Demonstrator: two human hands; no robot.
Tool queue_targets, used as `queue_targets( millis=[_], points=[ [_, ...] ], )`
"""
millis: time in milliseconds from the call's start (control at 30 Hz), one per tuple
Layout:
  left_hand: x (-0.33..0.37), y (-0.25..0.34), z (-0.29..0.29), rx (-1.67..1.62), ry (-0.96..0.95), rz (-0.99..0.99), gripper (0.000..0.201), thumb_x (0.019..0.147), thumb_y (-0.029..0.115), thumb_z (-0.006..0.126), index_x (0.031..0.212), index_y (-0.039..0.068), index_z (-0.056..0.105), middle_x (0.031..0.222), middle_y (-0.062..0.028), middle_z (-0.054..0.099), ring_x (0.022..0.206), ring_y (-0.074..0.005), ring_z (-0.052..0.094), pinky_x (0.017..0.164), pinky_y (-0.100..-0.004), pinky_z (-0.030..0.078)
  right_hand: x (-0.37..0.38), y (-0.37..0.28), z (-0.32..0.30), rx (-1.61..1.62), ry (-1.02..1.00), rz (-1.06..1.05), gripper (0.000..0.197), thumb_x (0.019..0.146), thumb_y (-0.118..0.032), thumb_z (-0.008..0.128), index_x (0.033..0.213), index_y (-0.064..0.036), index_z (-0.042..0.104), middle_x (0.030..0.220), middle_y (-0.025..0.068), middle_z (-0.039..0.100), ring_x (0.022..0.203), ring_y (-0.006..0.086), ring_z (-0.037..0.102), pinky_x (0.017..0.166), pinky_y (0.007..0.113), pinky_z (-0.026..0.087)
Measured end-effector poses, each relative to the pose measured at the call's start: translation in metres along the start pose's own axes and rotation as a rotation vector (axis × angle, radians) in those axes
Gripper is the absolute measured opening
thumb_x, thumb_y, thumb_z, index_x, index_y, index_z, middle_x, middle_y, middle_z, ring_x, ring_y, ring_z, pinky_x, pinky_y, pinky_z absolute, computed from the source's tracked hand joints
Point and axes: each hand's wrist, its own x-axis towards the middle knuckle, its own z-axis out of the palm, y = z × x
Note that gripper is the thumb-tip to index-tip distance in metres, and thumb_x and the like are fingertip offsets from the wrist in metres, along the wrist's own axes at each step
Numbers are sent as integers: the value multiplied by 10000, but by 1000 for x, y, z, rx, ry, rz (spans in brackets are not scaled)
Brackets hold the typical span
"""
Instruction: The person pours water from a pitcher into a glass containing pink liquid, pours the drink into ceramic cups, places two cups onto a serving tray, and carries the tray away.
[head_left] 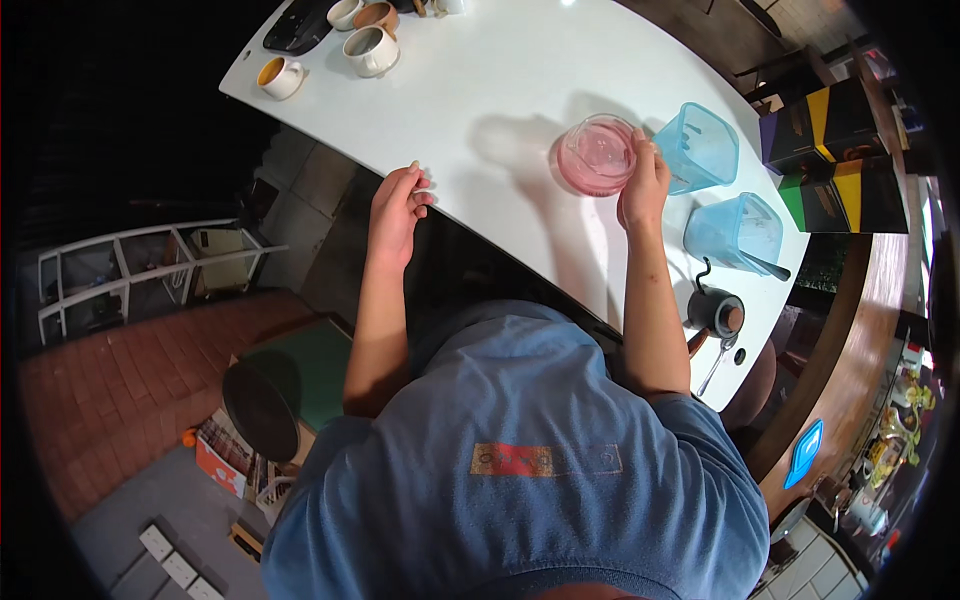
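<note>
A round clear glass jug with pink liquid inside is at the right-middle of the white table. My right hand is closed at its right side, the fingers partly hidden behind the glass. I cannot tell whether the jug's base touches the tabletop. Just beyond that hand stands a translucent blue plastic container, with a second blue container nearer to me, a dark handle sticking out of it. Over the table's near edge hovers my left hand, its fingers loosely bent and apart, holding nothing.
Several cups, among them a white mug and a yellow-lined mug, stand at the table's far left near a black device. A black gooseneck kettle and a spoon lie near the right end. Dark boxes stand beyond.
</note>
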Motion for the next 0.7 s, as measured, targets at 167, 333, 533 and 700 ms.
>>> queue_targets(
  millis=[167,333,533,700],
  points=[
    [-4,-9,-3,40,-26,-15,230,924,285,633,960,61,600,839,3,588,701,-79,552,601,-223,386,-11,-17,13,50,-91,44,435,960,-268,556,1111,137,606,1064,107,615,1035,173,558,929,284,419],
    [26,8,-2,168,25,21,248,906,305,651,950,66,603,852,7,595,706,-73,545,613,-225,385,5,2,14,4,-24,-64,396,984,-256,513,1111,109,597,1078,120,637,967,156,587,888,293,461],
    [111,88,-7,377,16,429,309,894,319,666,991,33,601,873,-8,590,793,-92,531,721,-242,422,4,-5,39,54,27,19,369,959,-283,560,944,77,641,975,50,582,923,108,511,839,253,399],
    [227,140,-30,567,84,514,404,847,363,698,1037,18,606,915,-52,622,869,-154,584,789,-278,460,17,-1,59,-28,94,-74,367,963,-278,546,997,77,633,975,69,607,903,123,543,833,278,427]
  ],
)
